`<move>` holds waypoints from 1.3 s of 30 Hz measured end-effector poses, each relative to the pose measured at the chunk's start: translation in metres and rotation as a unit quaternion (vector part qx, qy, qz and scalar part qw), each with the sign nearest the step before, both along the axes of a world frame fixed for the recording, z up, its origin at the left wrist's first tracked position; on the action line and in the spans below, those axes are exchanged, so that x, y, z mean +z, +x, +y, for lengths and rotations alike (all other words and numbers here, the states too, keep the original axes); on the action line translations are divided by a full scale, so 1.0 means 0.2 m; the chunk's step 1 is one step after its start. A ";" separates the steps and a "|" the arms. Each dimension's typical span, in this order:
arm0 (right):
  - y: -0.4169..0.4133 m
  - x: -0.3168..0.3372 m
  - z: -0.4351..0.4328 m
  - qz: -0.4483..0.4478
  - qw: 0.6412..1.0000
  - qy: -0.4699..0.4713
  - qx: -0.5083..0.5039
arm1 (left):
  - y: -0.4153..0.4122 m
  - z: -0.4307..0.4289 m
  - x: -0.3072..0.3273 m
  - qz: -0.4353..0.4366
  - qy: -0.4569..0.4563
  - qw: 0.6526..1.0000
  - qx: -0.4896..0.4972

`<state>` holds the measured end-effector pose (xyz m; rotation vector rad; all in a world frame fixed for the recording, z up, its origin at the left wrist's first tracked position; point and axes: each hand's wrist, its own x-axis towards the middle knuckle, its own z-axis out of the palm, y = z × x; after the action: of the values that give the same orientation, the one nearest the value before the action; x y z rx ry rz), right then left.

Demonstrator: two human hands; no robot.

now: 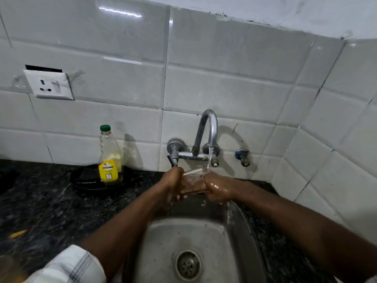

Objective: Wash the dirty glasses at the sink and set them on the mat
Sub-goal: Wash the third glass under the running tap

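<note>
Head view: the sink [163, 242] lies nearest, with both forearms reaching over it.
Left hand [171, 183]: curled round the glass's left side, gripping it.
Right hand [218, 189]: wet, curled round the glass's right side.
Glass [192, 181]: held between both hands above the sink's back, tilted, its rim in the water.
Tap [208, 127]: running onto the rim.
Bottle [111, 158]: on the counter, well left.
Mat: not seen.
Rinse tip: turn the glass so water sweeps inside and outside. Grip firmly, since wet glass likely slips.
</note>
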<state>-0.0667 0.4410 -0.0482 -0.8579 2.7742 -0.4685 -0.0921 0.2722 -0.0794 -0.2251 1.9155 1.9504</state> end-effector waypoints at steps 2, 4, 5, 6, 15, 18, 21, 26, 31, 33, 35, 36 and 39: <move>0.01 0.01 0.00 -0.033 0.999 -0.008 -0.020 | 0.00 -0.01 0.02 -0.030 0.015 0.999 -0.028; 0.00 0.01 -0.01 -0.079 0.992 -0.084 -0.044 | 0.01 0.00 0.00 0.095 0.009 0.994 0.060; 0.00 0.01 -0.01 -0.077 0.992 -0.086 -0.053 | 0.02 0.00 -0.02 0.183 -0.017 0.979 0.092; 0.00 0.02 -0.02 -0.079 0.991 -0.095 -0.054 | 0.02 0.00 -0.04 0.238 -0.040 0.965 0.105; -0.01 -0.01 -0.02 -0.087 0.990 -0.108 -0.025 | 0.00 -0.04 -0.01 0.161 -0.035 0.986 0.038; -0.01 0.00 -0.02 -0.131 0.983 -0.114 -0.053 | -0.01 -0.03 -0.06 0.235 -0.090 0.967 0.041; 0.00 0.00 -0.02 -0.069 0.993 -0.098 0.009 | -0.03 -0.03 -0.04 0.078 -0.079 0.994 -0.008; -0.03 0.00 0.02 -0.131 0.976 -0.166 -0.049 | -0.02 -0.02 -0.04 0.025 0.064 0.998 -0.011; -0.03 0.00 -0.01 0.006 0.994 -0.103 0.023 | 0.00 0.02 -0.07 0.082 0.026 0.992 0.096; -0.01 -0.02 0.01 0.115 0.987 -0.025 0.111 | 0.00 -0.02 -0.02 -0.069 0.041 0.996 -0.028; -0.01 -0.04 0.02 0.082 0.991 -0.035 0.104 | 0.00 -0.04 0.00 -0.072 0.047 0.995 -0.058; -0.03 -0.04 0.02 0.038 0.994 -0.067 0.074 | 0.00 -0.03 -0.01 -0.030 0.053 0.998 -0.030; -0.05 -0.04 0.02 -0.012 0.997 -0.082 -0.007 | 0.02 0.01 -0.05 0.183 0.006 0.977 0.110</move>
<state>-0.0774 0.4442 -0.0563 -0.8601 2.7513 -0.7117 -0.0873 0.2738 -0.0889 -0.0774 2.1851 2.2782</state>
